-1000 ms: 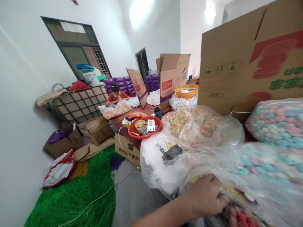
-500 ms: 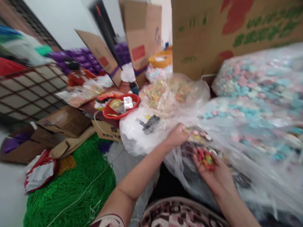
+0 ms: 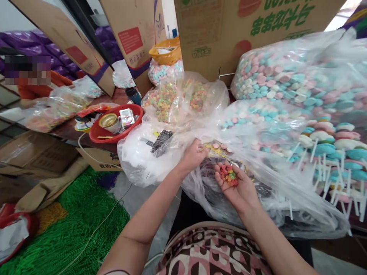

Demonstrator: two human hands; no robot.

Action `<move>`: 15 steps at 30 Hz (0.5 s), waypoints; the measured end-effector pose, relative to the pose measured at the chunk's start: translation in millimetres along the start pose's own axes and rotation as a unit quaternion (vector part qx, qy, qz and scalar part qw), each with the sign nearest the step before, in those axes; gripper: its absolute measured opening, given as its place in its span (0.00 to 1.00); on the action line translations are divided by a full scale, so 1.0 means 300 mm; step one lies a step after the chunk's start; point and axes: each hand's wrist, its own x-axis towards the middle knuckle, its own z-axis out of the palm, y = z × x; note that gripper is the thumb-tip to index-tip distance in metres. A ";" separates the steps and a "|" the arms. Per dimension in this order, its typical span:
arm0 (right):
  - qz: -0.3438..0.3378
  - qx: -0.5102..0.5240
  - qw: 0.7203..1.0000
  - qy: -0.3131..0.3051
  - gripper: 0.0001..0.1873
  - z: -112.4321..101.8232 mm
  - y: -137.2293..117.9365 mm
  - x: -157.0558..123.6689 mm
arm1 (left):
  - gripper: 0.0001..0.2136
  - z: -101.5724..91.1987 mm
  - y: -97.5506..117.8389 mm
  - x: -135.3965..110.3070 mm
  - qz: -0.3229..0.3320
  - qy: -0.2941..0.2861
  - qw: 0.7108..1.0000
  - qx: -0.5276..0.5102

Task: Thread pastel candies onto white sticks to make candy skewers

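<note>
In my cupped right hand (image 3: 239, 189), palm up, lies a small heap of red, orange and green gummy candies (image 3: 228, 175). My left hand (image 3: 195, 154) is closed at the edge of a clear plastic bag (image 3: 200, 181); whatever its fingers pinch is too small to make out. Just beyond those fingertips are thin yellow strands (image 3: 216, 149) and a few pink candies (image 3: 220, 146). Behind my hands are clear bags of ring-shaped gummies (image 3: 162, 101).
Big bags of pink, blue and white candies (image 3: 272, 80) lie to the right, beside marshmallow lollipops (image 3: 327, 145). A red basin (image 3: 96, 133) holds a tin. Cardboard boxes (image 3: 209, 42) stand behind. Green netting (image 3: 86, 217) covers the floor at left, where a person in orange (image 3: 34, 89) sits.
My view has swung to the right, bringing the lollipops into sight and sharpening the picture. Both hands keep much the same pose, with the gummies still in the right palm.
</note>
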 end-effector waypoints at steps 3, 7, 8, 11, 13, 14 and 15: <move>0.006 0.000 1.000 -0.011 0.06 -0.006 -0.008 -0.011 | 0.15 -0.002 0.004 -0.004 -0.009 -0.027 1.000 -0.003; 0.009 -0.005 0.999 -0.035 0.02 -0.020 -0.016 -0.026 | 0.13 -0.028 0.050 0.010 -0.012 -0.027 0.997 -0.074; 0.012 -0.008 0.999 -0.038 0.02 -0.023 -0.016 -0.029 | 0.13 -0.034 0.060 0.014 -0.014 -0.025 0.995 -0.092; 0.016 -0.013 0.999 -0.042 0.02 -0.025 -0.014 -0.035 | 0.13 -0.043 0.071 0.018 -0.018 -0.019 0.996 -0.086; 0.012 -0.011 0.999 -0.043 0.03 -0.024 -0.010 -0.041 | 0.13 -0.039 0.067 0.007 -0.007 -0.026 1.000 -0.012; 0.011 -0.010 0.999 -0.045 0.03 -0.024 -0.008 -0.046 | 0.13 -0.036 0.065 -0.003 0.001 -0.035 0.999 0.041; 0.011 -0.010 0.999 -0.046 0.03 -0.026 -0.007 -0.052 | 0.12 -0.033 0.065 -0.015 0.009 -0.051 0.993 0.103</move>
